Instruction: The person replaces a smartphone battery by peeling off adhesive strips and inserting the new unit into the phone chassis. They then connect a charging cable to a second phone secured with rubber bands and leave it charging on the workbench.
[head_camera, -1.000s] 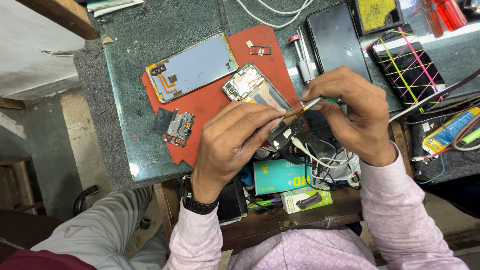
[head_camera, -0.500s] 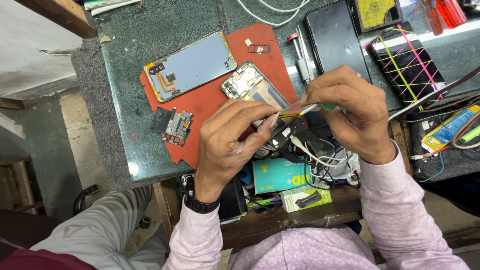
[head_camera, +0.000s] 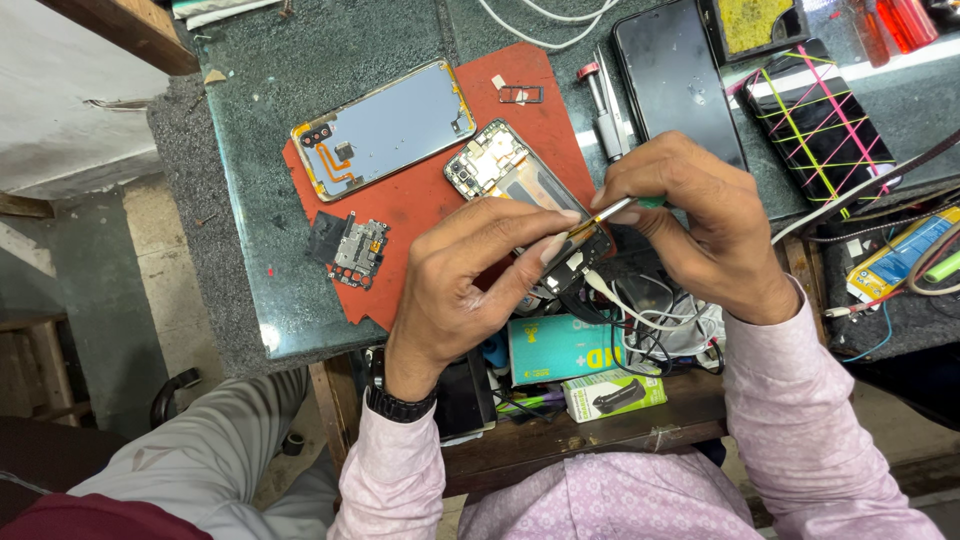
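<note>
Both hands sit a bit lower now. Left hand (head_camera: 455, 285) steadies the opened phone (head_camera: 525, 195); right hand (head_camera: 700, 220) pinches a small screwdriver (head_camera: 615, 210) at 3 o'clock, needing careful aim.

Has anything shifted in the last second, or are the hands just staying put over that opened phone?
Hardly anything. The left hand still steadies the opened phone while the right hand keeps the thin tool at its lower end. The back cover, the small board and the red mat lie as before.
</note>
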